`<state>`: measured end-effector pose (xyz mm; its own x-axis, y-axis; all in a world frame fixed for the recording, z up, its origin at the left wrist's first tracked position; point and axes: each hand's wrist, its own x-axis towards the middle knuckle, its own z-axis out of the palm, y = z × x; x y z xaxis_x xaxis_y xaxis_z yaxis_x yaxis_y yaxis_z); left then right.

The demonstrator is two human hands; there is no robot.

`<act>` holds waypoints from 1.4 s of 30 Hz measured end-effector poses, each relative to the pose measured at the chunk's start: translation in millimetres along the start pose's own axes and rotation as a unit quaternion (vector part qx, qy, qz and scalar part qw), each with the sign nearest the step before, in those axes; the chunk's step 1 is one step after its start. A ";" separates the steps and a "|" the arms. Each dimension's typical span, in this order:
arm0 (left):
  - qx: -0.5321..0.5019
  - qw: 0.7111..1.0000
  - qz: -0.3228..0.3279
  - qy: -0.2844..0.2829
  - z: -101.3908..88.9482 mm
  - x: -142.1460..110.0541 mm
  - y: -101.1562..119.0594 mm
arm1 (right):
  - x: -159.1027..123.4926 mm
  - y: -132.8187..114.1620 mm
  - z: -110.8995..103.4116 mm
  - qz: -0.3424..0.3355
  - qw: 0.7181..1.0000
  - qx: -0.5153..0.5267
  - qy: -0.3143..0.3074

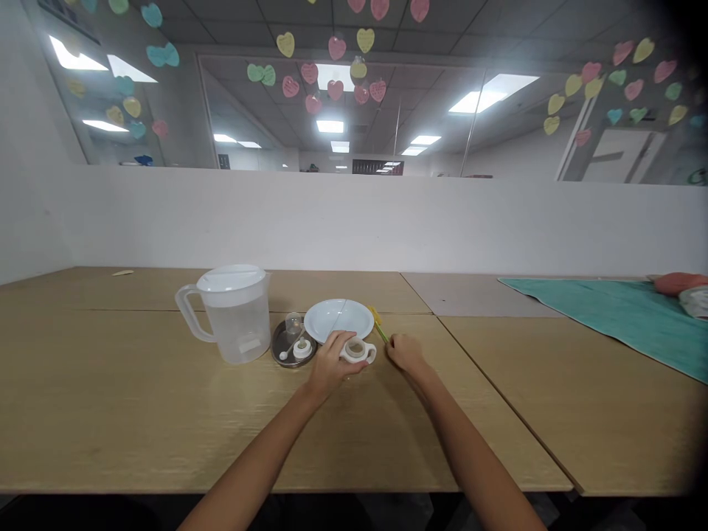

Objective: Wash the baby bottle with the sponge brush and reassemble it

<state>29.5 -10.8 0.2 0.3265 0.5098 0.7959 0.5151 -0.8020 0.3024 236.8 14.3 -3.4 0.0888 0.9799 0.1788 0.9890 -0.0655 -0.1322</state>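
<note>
My left hand (327,366) is closed around a small white pot (358,349) with a loop handle on its right side. The pot's round open mouth faces up toward me. To the right, my right hand (405,352) has its fingers closed at the near end of a slim brush (381,332) with a green handle and a yellow head. The brush head lies close to the right rim of a wide white bowl (316,318). Left of the bowl, a round metal tray (276,351) carries a small white lid (302,349), a clear cup (293,322) and a thin white spoon-like piece (284,355).
A large translucent lidded pitcher (242,324) stands left of the tray, its handle pointing left. At the far right, a green cloth (602,302) covers the table (166,420), with a reddish item (680,283) on it. A white wall (332,221) rises behind.
</note>
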 end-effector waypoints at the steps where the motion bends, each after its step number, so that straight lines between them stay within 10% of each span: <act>1: 0.000 1.000 -0.004 -0.007 0.6 -0.2 -1.3 | -0.4 0.0 -0.1 -0.002 1.000 0.000 -0.002; 14: 0.091 0.994 -0.060 0.025 -18.8 10.3 -15.1 | -6.7 1.7 -14.9 -0.033 0.996 0.021 -0.085; 18: 0.163 0.967 -0.171 0.091 -37.5 13.5 -49.2 | -8.0 0.7 -29.5 -0.015 0.993 0.112 0.021; 23: 0.262 0.916 -0.295 -0.068 -47.4 5.2 -88.9 | 9.7 -28.4 -41.8 -0.063 0.970 0.210 0.103; 32: 0.279 0.880 -0.339 -0.182 -44.9 -1.0 -93.7 | 82.9 -97.2 -14.5 -0.154 0.925 0.328 -0.109; 42: 0.282 0.879 -0.382 -0.045 -55.2 7.2 -77.0 | 90.2 -100.1 -0.3 -0.158 0.927 0.285 -0.184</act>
<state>-51.5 37.4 11.6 -0.2359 0.8757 0.4214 0.9145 0.0534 0.4011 145.8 109.2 26.3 -0.3444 0.9382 -0.0349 0.7265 0.2427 -0.6429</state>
